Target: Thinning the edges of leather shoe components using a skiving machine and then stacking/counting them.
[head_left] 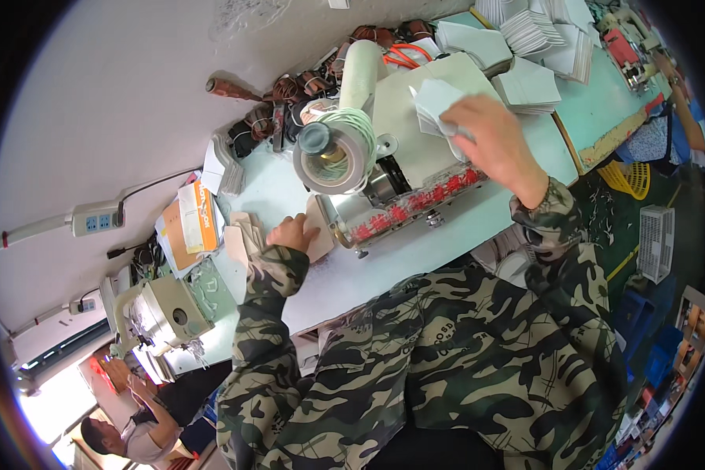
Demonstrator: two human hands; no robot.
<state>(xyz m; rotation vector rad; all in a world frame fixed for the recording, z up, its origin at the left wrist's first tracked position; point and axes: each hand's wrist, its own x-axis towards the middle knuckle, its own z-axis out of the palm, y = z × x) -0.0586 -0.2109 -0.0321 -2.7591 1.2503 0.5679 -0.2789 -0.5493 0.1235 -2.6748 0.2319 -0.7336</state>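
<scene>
Worktable point(384, 270), ctr frame. L hand point(290, 233): fingers on beige panel point(319, 223), ctr-left; can't tell if pinched. Panel: immed. R of L hand, long axis approx. vert., beside machine point(423, 205). R hand point(497, 141): blurred, at white sheets point(437, 98), upper ctr; grip unclear.

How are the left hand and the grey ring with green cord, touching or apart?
Apart. The head view shows pale tabletop between the left hand and the grey ring.
</scene>
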